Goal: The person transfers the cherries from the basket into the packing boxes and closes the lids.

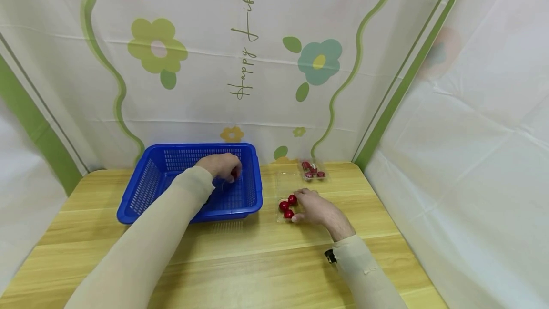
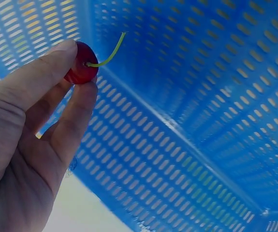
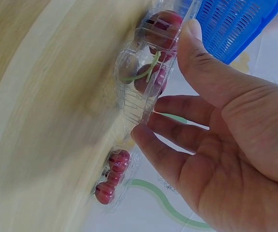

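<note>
My left hand (image 1: 220, 165) is over the right half of a blue plastic basket (image 1: 197, 146). Between thumb and fingertips it pinches a dark red cherry (image 2: 82, 72), whose green stem (image 2: 110, 57) points into the basket. On the table to the basket's right lies a clear plastic clamshell box (image 3: 133, 110) with its lid up, holding several red cherries (image 1: 289, 214). My right hand (image 1: 317, 209) rests against the box's right side, thumb at the near end and fingers spread along the rim. What lies in the basket behind my left forearm is mostly hidden.
Behind the right hand, near the curtain, is a second clear box (image 1: 313, 174) with several cherries in it. A white patterned curtain (image 1: 206, 99) hangs along the back of the wooden table (image 1: 240, 271), and white cloth (image 1: 480, 166) borders the right side.
</note>
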`<state>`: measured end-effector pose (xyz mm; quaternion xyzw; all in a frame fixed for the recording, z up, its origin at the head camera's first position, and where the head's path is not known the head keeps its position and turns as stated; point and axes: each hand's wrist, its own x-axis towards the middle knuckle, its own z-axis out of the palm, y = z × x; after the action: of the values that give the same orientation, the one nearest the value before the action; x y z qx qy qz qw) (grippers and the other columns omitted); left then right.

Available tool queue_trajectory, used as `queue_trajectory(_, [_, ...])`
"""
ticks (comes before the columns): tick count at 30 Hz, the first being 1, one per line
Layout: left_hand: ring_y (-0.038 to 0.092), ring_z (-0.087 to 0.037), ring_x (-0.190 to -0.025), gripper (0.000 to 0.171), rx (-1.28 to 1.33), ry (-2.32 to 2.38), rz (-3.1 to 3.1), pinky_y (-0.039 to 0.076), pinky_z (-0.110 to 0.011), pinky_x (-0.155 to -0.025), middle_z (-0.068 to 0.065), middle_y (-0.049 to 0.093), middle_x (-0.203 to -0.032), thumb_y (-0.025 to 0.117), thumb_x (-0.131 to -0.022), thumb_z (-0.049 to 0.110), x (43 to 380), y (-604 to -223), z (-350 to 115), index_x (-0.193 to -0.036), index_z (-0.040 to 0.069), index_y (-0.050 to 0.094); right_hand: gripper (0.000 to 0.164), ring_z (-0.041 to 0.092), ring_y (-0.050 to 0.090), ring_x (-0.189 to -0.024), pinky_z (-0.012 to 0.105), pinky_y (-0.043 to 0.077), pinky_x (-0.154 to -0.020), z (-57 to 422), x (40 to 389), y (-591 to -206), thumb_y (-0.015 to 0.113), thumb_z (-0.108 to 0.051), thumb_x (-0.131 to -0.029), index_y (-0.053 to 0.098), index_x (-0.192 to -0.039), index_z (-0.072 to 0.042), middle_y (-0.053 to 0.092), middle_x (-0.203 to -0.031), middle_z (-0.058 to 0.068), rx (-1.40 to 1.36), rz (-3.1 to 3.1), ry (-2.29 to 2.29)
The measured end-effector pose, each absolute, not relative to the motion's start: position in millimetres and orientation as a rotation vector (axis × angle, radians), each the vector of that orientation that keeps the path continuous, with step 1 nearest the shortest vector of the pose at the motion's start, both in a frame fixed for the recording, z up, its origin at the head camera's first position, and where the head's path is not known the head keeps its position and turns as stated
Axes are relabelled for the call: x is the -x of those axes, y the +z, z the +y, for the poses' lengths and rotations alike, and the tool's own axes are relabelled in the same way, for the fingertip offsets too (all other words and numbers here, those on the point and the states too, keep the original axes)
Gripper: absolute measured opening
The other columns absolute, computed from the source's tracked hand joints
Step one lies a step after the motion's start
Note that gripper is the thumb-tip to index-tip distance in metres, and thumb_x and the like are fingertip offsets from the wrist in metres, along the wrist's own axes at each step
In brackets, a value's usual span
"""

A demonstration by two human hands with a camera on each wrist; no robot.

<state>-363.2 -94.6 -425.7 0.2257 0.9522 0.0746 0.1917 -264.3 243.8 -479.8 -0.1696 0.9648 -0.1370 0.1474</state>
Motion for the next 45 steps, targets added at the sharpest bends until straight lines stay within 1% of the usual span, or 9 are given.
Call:
queue_trajectory(6, [0.073, -0.024, -0.112, 0.016, -0.738, 0.253, 2.680, 0.068, -0.047, -0.106, -0.006, 0.081, -0.121, 0.083, -0.109, 0.007, 360.4, -414.5, -95.1, -0.125, 0.010, 0.085, 0.084, 0.057, 0.050, -0.166, 0.066, 0.044, -0.140, 244.4, 264.2, -481.1, 0.092, -0.031, -0.104, 0.055, -0.167, 0.010, 0.053, -0.176, 0.034, 0.487, 2.779, -0.385])
queue_trajectory(11, [0.073, -0.025, -0.115, 0.018, -0.808, 0.263, 2.695, 0.068, -0.047, -0.107, -0.009, 0.081, -0.125, 0.081, -0.110, 0.006, 358.1, -406.3, -95.9, -0.128, 0.008, 0.084, 0.084, 0.057, 0.049, -0.166, 0.066, 0.045, -0.140, 244.2, 264.5, -481.4, 0.092, -0.031, -0.104, 0.055, -0.167, 0.010, 0.052, -0.177, 0.033, 0.485, 2.782, -0.381])
queue_trajectory(14, [0.073, -0.026, -0.117, 0.019, -0.825, 0.270, 2.704, 0.068, -0.048, -0.108, -0.009, 0.081, -0.127, 0.081, -0.111, 0.006, 355.3, -401.8, -96.4, -0.129, 0.008, 0.084, 0.084, 0.057, 0.049, -0.166, 0.066, 0.045, -0.140, 244.1, 264.4, -481.0, 0.092, -0.031, -0.104, 0.055, -0.167, 0.010, 0.052, -0.177, 0.033, 0.484, 2.781, -0.381])
queue_trajectory(21, [0.074, -0.025, -0.115, 0.015, -0.905, 0.255, 2.732, 0.068, -0.048, -0.108, -0.009, 0.082, -0.126, 0.081, -0.111, 0.007, 349.9, -389.5, -96.0, -0.125, 0.010, 0.084, 0.084, 0.056, 0.049, -0.166, 0.065, 0.045, -0.140, 243.9, 264.2, -480.3, 0.092, -0.031, -0.104, 0.055, -0.167, 0.010, 0.053, -0.177, 0.033, 0.487, 2.780, -0.379])
queue_trajectory(30, [0.076, -0.027, -0.119, 0.018, -0.994, 0.260, 2.770, 0.068, -0.048, -0.111, -0.012, 0.083, -0.129, 0.082, -0.111, 0.007, 339.2, -371.9, -91.2, -0.128, 0.008, 0.084, 0.082, 0.057, 0.051, -0.165, 0.065, 0.046, -0.139, 243.3, 264.2, -479.9, 0.092, -0.030, -0.104, 0.056, -0.166, 0.011, 0.054, -0.175, 0.034, 0.504, 2.785, -0.370])
queue_trajectory(40, [0.077, -0.029, -0.118, 0.018, -1.121, 0.287, 2.817, 0.069, -0.047, -0.108, -0.013, 0.083, -0.129, 0.082, -0.110, 0.005, 324.2, -356.2, -86.8, -0.128, 0.006, 0.085, 0.082, 0.057, 0.051, -0.165, 0.066, 0.046, -0.139, 243.0, 262.8, -478.3, 0.091, -0.029, -0.105, 0.056, -0.166, 0.011, 0.054, -0.175, 0.034, 0.494, 2.782, -0.374])
queue_trajectory(45, [0.078, -0.031, -0.124, 0.022, -1.136, 0.298, 2.830, 0.069, -0.048, -0.111, -0.014, 0.083, -0.133, 0.083, -0.110, 0.007, 316.0, -354.0, -81.4, -0.132, 0.006, 0.084, 0.081, 0.057, 0.052, -0.164, 0.066, 0.047, -0.139, 242.8, 262.9, -477.8, 0.091, -0.029, -0.105, 0.056, -0.166, 0.012, 0.054, -0.175, 0.034, 0.506, 2.784, -0.367])
